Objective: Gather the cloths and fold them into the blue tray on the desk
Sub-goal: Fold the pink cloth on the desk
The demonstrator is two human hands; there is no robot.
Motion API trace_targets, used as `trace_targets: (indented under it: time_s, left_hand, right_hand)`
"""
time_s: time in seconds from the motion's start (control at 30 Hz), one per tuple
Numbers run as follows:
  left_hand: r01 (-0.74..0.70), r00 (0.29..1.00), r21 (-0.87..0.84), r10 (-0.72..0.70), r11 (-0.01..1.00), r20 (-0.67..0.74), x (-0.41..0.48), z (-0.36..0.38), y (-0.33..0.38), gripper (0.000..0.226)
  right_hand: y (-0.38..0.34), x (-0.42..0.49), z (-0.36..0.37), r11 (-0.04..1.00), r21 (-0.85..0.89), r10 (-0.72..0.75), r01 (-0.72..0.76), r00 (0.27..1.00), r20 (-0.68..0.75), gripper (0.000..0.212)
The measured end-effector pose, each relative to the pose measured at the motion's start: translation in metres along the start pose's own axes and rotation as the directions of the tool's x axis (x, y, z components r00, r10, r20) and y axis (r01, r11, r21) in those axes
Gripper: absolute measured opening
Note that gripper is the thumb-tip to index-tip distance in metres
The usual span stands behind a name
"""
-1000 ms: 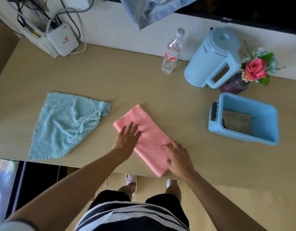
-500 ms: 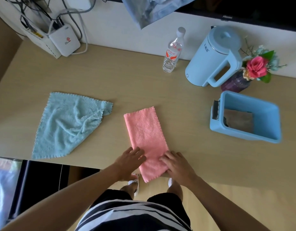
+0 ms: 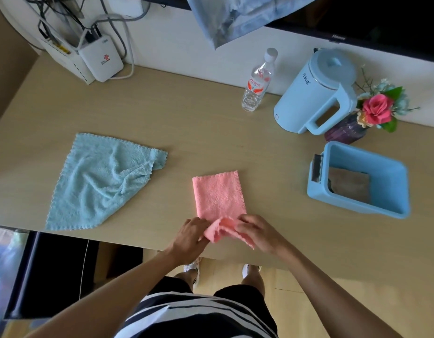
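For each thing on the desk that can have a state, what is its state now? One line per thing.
pink cloth: folded into a strip, near end lifted
left hand: pinching the pink cloth's near end
right hand: pinching the same end
light blue cloth: unfolded, rumpled
blue tray: holds one brown folded cloth
kettle: lid shut
water bottle: upright, capped

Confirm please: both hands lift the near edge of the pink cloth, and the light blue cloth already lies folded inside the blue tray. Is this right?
Not quite. The head view shows the light blue cloth lying spread, unfolded, on the desk, far from the blue tray. The rest holds: left hand and right hand lift the pink cloth's near edge.
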State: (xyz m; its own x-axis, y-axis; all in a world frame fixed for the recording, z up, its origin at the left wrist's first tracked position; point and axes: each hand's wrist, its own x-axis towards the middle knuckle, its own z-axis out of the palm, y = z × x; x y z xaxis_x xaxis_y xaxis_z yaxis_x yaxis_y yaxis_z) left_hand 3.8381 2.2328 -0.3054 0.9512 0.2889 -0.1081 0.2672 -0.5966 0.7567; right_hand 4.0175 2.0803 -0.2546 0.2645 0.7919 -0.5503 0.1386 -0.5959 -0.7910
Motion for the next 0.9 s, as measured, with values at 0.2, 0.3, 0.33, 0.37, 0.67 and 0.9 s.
trace_targets:
  time_s: [0.2, 0.3, 0.33, 0.37, 0.67, 0.9]
  left_hand:
    - [0.266, 0.964, -0.338, -0.255, 0.903, 0.076, 0.016, -0.03, -0.001, 0.035]
    - [0.349, 0.936, -0.392, -0.333, 0.851, 0.11, 0.028, -0.033, -0.01, 0.054]
    - [0.372, 0.927, -0.397, -0.36, 0.839, 0.108, 0.032, -0.033, -0.013, 0.058]
    - [0.402, 0.914, -0.398, -0.391, 0.825, 0.111, 0.036, -0.034, -0.014, 0.055]
    - [0.506, 0.852, -0.298, -0.522, 0.809, 0.031, 0.058, -0.022, -0.013, 0.074]
    - [0.4, 0.905, -0.032, -0.4, 0.916, -0.144, 0.053, -0.006, -0.005, 0.088]
  right_hand:
    - [-0.011, 0.01, -0.015, 0.97, 0.24, 0.038, -0.039, 0.999, 0.009, 0.061]
    - [-0.006, 0.027, -0.015, 0.994, 0.048, 0.109, -0.102, 0.979, -0.171, 0.027]
    - [-0.005, 0.033, -0.015, 0.993, 0.061, 0.11, -0.099, 0.969, -0.22, 0.025]
    - [-0.006, 0.039, -0.014, 0.992, 0.07, 0.116, -0.101, 0.959, -0.259, 0.025]
    - [-0.003, 0.074, -0.014, 0.981, 0.039, 0.191, -0.189, 0.916, -0.353, 0.023]
    - [-0.004, 0.076, -0.012, 0.973, -0.081, 0.175, -0.217, 0.918, -0.357, 0.089]
